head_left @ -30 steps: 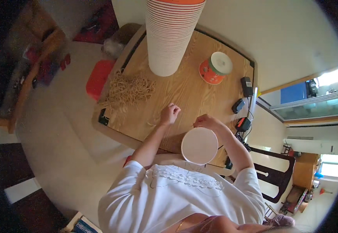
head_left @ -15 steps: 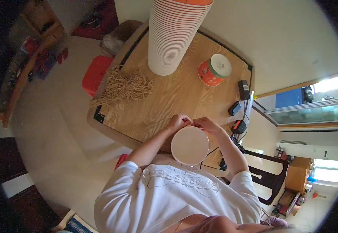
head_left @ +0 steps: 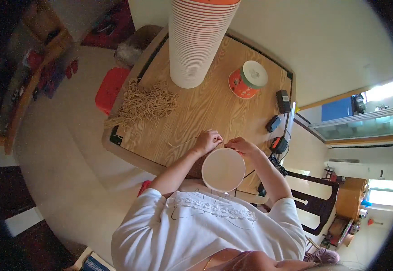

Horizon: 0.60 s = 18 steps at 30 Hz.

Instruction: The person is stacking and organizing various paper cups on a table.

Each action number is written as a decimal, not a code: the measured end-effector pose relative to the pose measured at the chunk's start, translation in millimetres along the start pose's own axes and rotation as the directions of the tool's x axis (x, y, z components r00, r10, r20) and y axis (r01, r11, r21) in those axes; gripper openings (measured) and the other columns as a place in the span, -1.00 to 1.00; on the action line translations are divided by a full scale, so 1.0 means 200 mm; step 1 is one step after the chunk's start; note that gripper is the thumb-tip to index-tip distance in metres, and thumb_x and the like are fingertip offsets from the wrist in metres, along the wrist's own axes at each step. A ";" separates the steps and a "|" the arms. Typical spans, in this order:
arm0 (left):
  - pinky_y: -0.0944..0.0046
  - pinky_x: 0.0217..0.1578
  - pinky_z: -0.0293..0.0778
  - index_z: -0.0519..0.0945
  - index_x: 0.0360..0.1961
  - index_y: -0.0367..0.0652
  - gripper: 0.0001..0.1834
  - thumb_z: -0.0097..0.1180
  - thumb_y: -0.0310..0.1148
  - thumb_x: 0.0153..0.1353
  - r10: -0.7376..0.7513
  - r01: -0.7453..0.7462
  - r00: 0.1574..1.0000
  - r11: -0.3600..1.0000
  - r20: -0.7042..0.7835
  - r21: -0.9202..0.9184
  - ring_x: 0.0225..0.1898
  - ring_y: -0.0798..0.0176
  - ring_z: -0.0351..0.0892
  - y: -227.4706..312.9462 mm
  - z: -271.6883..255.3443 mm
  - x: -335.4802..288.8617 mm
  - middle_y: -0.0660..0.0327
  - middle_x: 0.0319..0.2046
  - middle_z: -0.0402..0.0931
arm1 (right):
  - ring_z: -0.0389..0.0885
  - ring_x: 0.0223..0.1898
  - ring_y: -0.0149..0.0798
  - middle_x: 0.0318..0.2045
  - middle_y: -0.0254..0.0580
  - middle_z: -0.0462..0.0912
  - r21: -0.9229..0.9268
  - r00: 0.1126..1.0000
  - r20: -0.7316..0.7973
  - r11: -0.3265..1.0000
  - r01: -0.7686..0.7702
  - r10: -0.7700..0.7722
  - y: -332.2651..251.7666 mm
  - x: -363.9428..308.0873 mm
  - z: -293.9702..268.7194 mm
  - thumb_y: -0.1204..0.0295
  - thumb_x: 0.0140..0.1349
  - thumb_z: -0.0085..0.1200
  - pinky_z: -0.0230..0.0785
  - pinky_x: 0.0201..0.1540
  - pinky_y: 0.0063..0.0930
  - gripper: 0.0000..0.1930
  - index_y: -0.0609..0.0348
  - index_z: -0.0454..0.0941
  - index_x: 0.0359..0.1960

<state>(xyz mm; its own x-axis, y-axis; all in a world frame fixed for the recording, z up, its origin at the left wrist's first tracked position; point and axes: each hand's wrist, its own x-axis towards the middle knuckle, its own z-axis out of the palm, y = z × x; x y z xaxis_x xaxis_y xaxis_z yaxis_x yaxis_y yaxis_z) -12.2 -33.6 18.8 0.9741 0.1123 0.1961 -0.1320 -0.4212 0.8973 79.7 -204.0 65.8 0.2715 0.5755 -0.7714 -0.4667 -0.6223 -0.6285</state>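
Tall stack of nested white paper cups (head_left: 192, 47), top cropped by frame | left hand (head_left: 208, 142), right hand (head_left: 241, 147): fingertip grip indistinct

The left hand (head_left: 209, 141), apart a second ago, has moved rightward and down, close beside the right hand (head_left: 241, 146) above the tub (head_left: 223, 170), mid-frame; a thin strand (head_left: 183, 142) now shows left of it.

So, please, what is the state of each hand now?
Left hand: closed, near the round tub; what it holds cannot be told.
Right hand: closed, near the tub's rim; its hold cannot be told.
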 end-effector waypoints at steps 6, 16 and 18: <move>0.20 -0.32 0.38 0.56 -0.58 -0.12 -0.90 0.19 -0.36 -0.13 0.073 -0.070 0.997 0.983 -0.015 0.172 -0.41 0.17 0.47 0.04 -0.03 0.01 0.23 -0.52 0.50 | 0.38 -0.57 -0.57 -0.61 -0.42 0.50 -0.406 0.900 0.132 0.806 0.431 -0.415 0.00 -0.03 -0.02 0.37 0.10 0.04 0.20 -0.55 -0.69 -0.84 0.20 0.55 -0.49; 0.21 -0.33 0.40 0.53 -0.54 -0.14 -0.92 0.17 -0.40 -0.10 -0.063 0.058 0.997 0.993 0.043 0.105 -0.36 0.16 0.50 0.10 -0.07 0.06 0.20 -0.48 0.52 | 0.40 -0.59 -0.55 -0.57 -0.40 0.50 0.239 0.990 -0.109 0.964 0.114 -0.090 0.00 -0.07 0.07 0.37 0.11 0.05 0.25 -0.57 -0.67 -0.85 0.18 0.51 -0.49; 0.21 -0.32 0.40 0.54 -0.52 -0.14 -0.93 0.16 -0.42 -0.08 -0.026 0.027 0.999 0.999 0.031 -0.019 -0.35 0.17 0.51 0.09 -0.03 0.07 0.20 -0.47 0.53 | 0.41 -0.60 -0.54 -0.56 -0.40 0.49 0.328 0.982 -0.176 0.937 0.121 -0.065 -0.01 -0.08 0.09 0.37 0.12 0.04 0.26 -0.59 -0.66 -0.86 0.17 0.50 -0.48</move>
<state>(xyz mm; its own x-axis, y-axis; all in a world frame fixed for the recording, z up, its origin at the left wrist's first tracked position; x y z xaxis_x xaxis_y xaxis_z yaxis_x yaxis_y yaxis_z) -1.7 -34.5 39.8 0.9826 0.0951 0.1598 -0.1092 -0.4004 0.9098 60.8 -202.9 81.0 0.4451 0.5126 -0.7343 -0.6806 -0.3393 -0.6494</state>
